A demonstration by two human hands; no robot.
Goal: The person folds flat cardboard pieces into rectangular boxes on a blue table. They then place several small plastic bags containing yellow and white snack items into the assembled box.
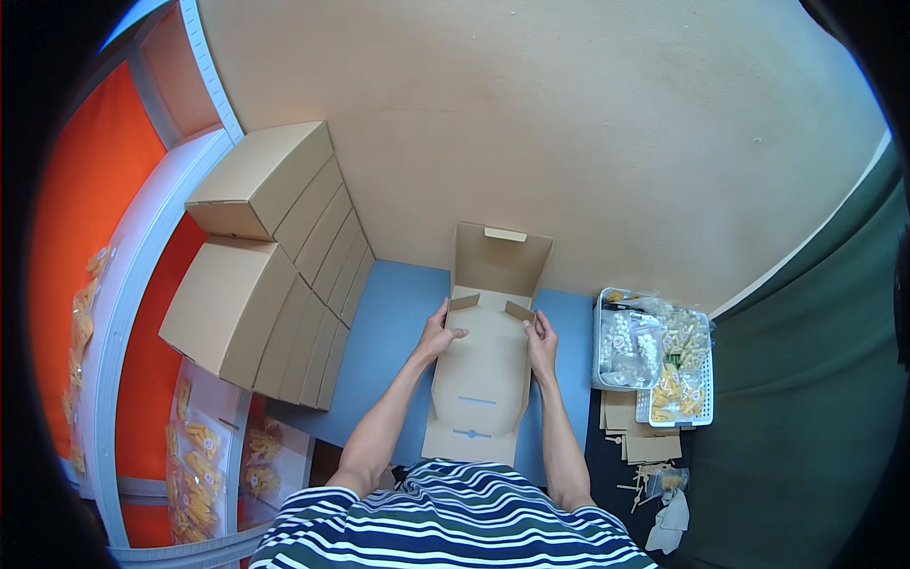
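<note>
A brown cardboard box (482,365), partly folded, lies on the blue tabletop in front of me. Its far panel (502,258) stands upright against the wall side, with a small pale tab at the top. Two small corner flaps bend inward near the hands. My left hand (441,334) grips the box's left side, thumb over the edge. Around the right side, by the right flap (518,311), my right hand (541,343) is closed. The near panel, with cut-out slots, lies flat toward my striped shirt. Fingers under the cardboard are partly hidden.
Closed cardboard boxes (284,275) are stacked at the left, beside a shelf rack with bagged yellow items (197,474). White baskets (701,403) with bags of small white and yellow pieces stand at the right. Cardboard scraps (652,446) and a cloth (669,522) lie below them.
</note>
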